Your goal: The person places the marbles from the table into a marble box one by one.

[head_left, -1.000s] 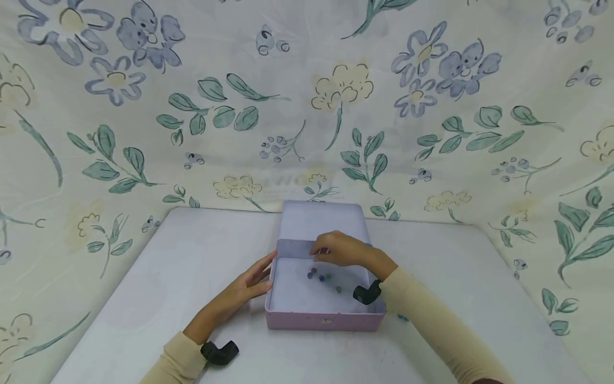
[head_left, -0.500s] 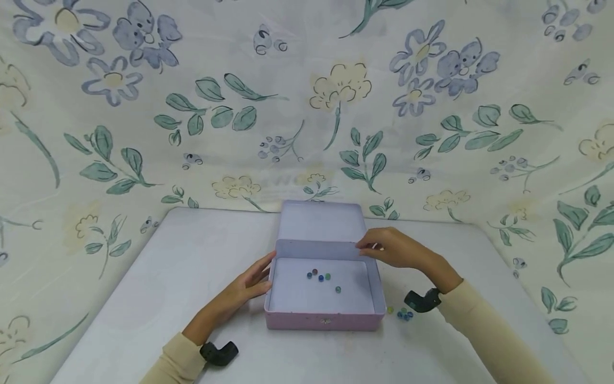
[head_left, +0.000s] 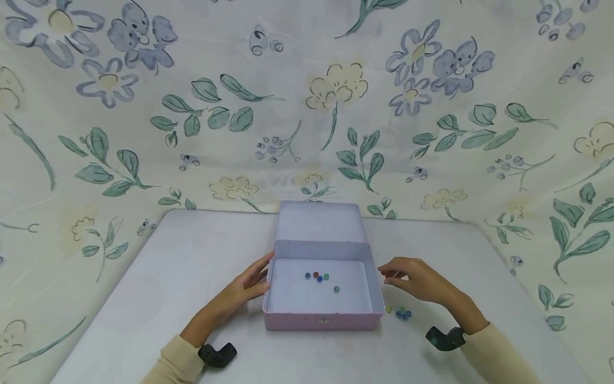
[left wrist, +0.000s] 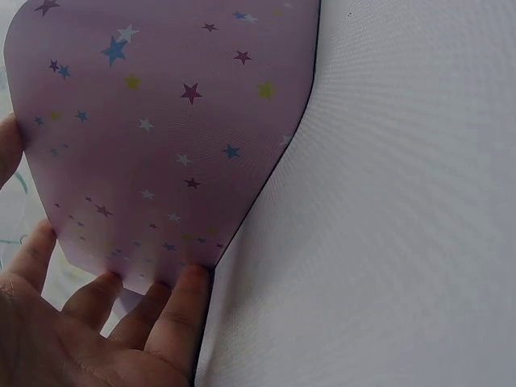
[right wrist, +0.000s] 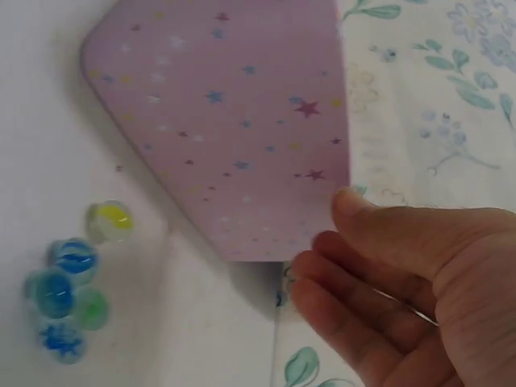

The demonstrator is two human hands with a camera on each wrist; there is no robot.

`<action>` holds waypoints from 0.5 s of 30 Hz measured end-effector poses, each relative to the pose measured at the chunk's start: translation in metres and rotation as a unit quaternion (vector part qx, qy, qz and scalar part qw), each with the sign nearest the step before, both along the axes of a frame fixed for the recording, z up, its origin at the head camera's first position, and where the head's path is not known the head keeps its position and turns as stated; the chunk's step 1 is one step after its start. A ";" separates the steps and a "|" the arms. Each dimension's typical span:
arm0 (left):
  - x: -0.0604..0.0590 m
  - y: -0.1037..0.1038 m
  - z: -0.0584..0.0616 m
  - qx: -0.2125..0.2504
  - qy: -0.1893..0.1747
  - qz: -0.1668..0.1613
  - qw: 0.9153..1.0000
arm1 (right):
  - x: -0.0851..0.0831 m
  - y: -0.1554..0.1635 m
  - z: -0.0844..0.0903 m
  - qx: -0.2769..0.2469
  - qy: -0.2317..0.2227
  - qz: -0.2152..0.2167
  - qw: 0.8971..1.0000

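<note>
A pink tin box [head_left: 321, 320] with a star pattern [left wrist: 169, 129] stands open on the white table, its lid [head_left: 318, 221] tilted back. Several glass marbles [head_left: 317, 276] lie inside it. My left hand [head_left: 249, 282] rests against the box's left wall, fingers straight [left wrist: 177, 298]. My right hand [head_left: 412, 277] hovers just right of the box with loosely curved fingers [right wrist: 355, 274], holding nothing. Below it several marbles [head_left: 400, 313], blue, green and yellow [right wrist: 72, 282], lie in a cluster on the table by the box's right front corner.
The white table [head_left: 144, 298] is bordered behind and at both sides by a floral cloth [head_left: 307, 106]. Black wrist mounts [head_left: 218, 353] sit on both forearms.
My right hand has left the inside of the box, passed over its right back corner and come down on the right, near the marbles on the table. The left hand has stayed put.
</note>
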State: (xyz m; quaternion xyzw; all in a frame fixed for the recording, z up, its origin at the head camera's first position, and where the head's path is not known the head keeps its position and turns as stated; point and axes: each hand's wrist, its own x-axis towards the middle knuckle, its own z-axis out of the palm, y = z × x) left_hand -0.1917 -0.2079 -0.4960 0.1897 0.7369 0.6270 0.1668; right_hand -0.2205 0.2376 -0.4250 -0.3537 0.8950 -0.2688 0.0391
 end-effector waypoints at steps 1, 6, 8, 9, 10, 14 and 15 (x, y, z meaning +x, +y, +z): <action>0.000 0.000 0.000 0.000 0.001 0.001 1.000 | 0.001 0.001 -0.002 -0.003 0.001 -0.006 1.000; 0.000 -0.001 0.001 -0.005 0.001 0.006 1.000 | 0.006 0.008 -0.013 -0.012 0.001 -0.018 1.000; 0.000 -0.001 0.002 -0.005 -0.003 0.008 1.000 | 0.009 0.009 -0.017 -0.006 -0.009 -0.012 1.000; 0.001 0.000 0.002 -0.006 -0.004 0.008 1.000 | 0.010 0.010 -0.019 -0.003 -0.015 -0.008 1.000; 0.001 0.000 0.002 -0.007 -0.006 0.009 1.000 | 0.011 0.010 -0.021 0.001 -0.022 -0.005 1.000; 0.001 0.001 0.003 -0.011 -0.004 0.010 1.000 | 0.017 0.012 -0.028 0.016 -0.045 0.000 0.999; 0.001 0.001 0.003 -0.012 -0.003 0.010 1.000 | 0.018 0.012 -0.029 0.020 -0.046 0.001 0.999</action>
